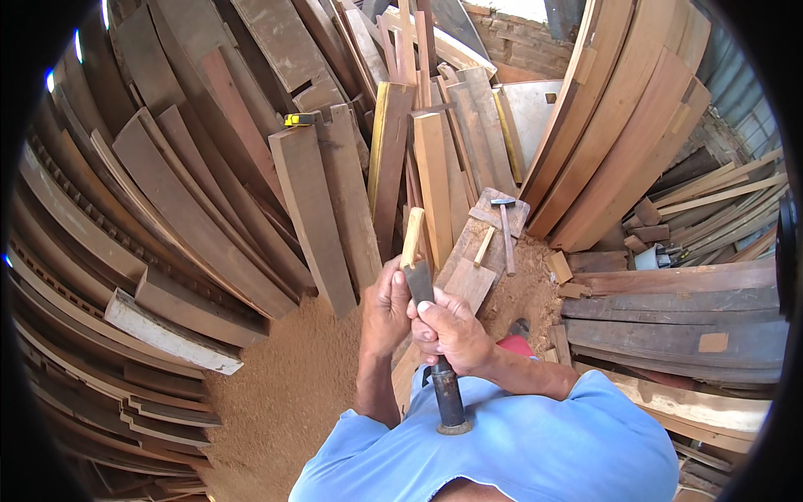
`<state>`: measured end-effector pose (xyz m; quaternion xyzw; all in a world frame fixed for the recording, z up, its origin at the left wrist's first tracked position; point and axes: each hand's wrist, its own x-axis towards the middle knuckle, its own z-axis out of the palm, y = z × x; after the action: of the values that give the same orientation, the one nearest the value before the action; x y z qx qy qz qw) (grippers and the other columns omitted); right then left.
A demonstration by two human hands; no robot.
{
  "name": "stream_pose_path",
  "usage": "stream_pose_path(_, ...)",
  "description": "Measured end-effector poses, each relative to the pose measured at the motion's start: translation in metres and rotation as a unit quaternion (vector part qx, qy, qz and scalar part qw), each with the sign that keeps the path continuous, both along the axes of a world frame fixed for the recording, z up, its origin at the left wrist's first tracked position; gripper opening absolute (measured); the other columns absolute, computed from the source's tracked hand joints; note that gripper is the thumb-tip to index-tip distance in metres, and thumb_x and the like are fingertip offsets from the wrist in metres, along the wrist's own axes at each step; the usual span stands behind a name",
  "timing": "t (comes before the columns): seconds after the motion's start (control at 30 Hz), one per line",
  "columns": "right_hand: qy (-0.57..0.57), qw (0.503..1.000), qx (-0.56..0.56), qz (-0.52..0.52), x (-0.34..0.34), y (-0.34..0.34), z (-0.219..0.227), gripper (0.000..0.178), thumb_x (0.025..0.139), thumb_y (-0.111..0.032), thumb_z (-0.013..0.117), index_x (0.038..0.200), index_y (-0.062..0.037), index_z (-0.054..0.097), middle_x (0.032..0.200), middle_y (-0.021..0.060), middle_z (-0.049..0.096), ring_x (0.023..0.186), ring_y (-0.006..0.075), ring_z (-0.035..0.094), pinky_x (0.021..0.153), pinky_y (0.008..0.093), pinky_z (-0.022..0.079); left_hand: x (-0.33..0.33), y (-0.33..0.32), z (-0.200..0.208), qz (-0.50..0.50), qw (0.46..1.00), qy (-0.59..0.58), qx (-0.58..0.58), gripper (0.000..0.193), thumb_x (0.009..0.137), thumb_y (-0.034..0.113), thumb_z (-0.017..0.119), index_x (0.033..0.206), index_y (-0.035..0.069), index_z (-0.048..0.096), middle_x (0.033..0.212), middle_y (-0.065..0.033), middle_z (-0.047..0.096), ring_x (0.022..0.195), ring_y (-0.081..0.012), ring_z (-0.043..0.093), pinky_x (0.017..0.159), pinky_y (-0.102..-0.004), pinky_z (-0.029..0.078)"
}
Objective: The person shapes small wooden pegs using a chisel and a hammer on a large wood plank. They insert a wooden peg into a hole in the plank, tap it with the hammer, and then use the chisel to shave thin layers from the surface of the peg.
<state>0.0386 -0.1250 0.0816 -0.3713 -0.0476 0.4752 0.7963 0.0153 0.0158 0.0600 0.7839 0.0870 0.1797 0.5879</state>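
Both my hands are closed round a long tool, stacked close together in front of my chest. My left hand [385, 308] grips its left side, by the flat grey metal part [419, 286]. My right hand [456, 330] wraps round it just below, the thumb lying along it. From there a dark round handle [448, 397] runs back, its flat end against my blue shirt. At the far end stands a pale wooden piece [412, 233]; how it joins the metal is hard to make out. My fingers hide the tool's middle.
Ahead is a low plank bench [456, 280] bearing a hammer [503, 219] and a small pale stick [484, 246]. Boards lean at the back and left; a yellow tape measure [299, 120] sits atop one. Stacked planks [677, 322] lie right. Sawdust [284, 402] covers the floor.
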Motion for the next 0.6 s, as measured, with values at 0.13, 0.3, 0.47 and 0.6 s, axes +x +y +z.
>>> stream_pose_path(0.13, -0.148, 0.983, 0.026, -0.101, 0.004, -0.034, 0.035, 0.017, 0.106, -0.021, 0.041, 0.103, -0.0060, 0.048, 0.066, -0.0017, 0.044, 0.050, 0.0047, 0.040, 0.046, 0.0248, 0.041, -0.055, -0.026, -0.056, -0.112, 0.988, 0.076, -0.069, 0.031, 0.107, 0.024, 0.045, 0.119, 0.002, 0.063, 0.074, -0.0064, 0.060, 0.066, -0.0122, 0.056, 0.061, -0.0293, 0.047)
stream_pose_path(0.3, -0.093, 0.987, -0.019, -0.126, 0.008, -0.035, 0.021, 0.016, 0.106, -0.021, 0.043, 0.104, -0.0067, 0.049, 0.068, -0.0025, 0.045, 0.050, 0.0039, 0.039, 0.047, 0.0242, 0.042, -0.071, -0.021, -0.085, -0.025, 0.950, 0.103, -0.293, 0.031, 0.106, 0.034, 0.047, 0.114, 0.005, 0.059, 0.080, -0.0019, 0.060, 0.067, -0.0086, 0.056, 0.059, -0.0232, 0.045)
stream_pose_path(0.47, -0.045, 0.995, 0.047, -0.079, 0.020, -0.010, -0.004, 0.013, 0.104, -0.021, 0.046, 0.103, -0.0101, 0.052, 0.071, -0.0037, 0.048, 0.051, 0.0039, 0.040, 0.049, 0.0243, 0.043, -0.009, -0.004, -0.048, -0.069, 0.940, -0.039, -0.333, 0.026, 0.106, 0.030, 0.047, 0.119, 0.007, 0.047, 0.091, -0.0052, 0.061, 0.072, -0.0106, 0.061, 0.060, -0.0239, 0.051)
stream_pose_path(0.6, 0.027, 0.997, 0.042, -0.050, 0.016, 0.004, -0.003, 0.013, 0.104, -0.019, 0.043, 0.100, -0.0092, 0.050, 0.069, -0.0030, 0.048, 0.049, 0.0049, 0.042, 0.047, 0.0256, 0.043, 0.010, 0.005, -0.040, -0.057, 0.936, -0.049, -0.345, 0.031, 0.108, 0.032, 0.042, 0.123, 0.006, 0.052, 0.089, -0.0030, 0.061, 0.073, -0.0073, 0.057, 0.066, -0.0224, 0.049)
